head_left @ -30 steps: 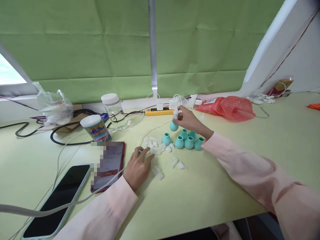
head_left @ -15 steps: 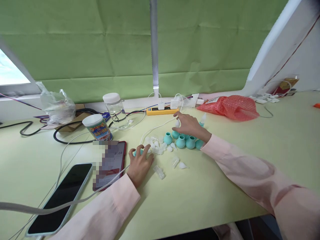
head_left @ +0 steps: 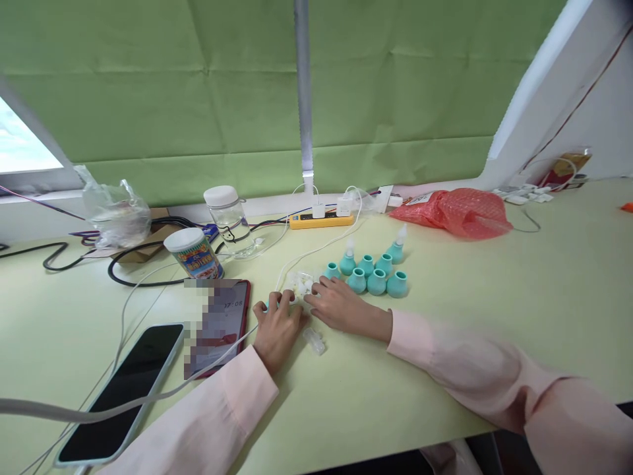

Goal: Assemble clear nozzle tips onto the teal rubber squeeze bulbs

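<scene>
My left hand (head_left: 281, 330) rests on the table with its fingers curled around a teal squeeze bulb (head_left: 270, 305), mostly hidden beneath them. My right hand (head_left: 341, 307) reaches into a pile of small clear and white plastic nozzles and caps (head_left: 302, 282), its fingers bent and a little apart. I see nothing held in it; the fingertips partly cover the pile. Several teal bulbs (head_left: 376, 282) stand upright just beyond my right hand. Two carry a pale nozzle: a front-left one (head_left: 347, 262) and a back-right one (head_left: 395, 251). One clear cap (head_left: 314, 341) lies between my hands and the table edge.
Left of my left hand lie a red-cased phone (head_left: 225, 330) and a black-screened phone (head_left: 121, 396), crossed by a white cable. Behind them stand a printed canister (head_left: 194, 254) and a clear bottle (head_left: 230, 221). A yellow power strip (head_left: 321, 221) and red bubble wrap (head_left: 455, 212) lie farther back.
My right hand has moved from a nozzle-topped bulb toward me and left, down to the nozzle pile, uncovering the bulb group. My left hand stays around its bulb.
</scene>
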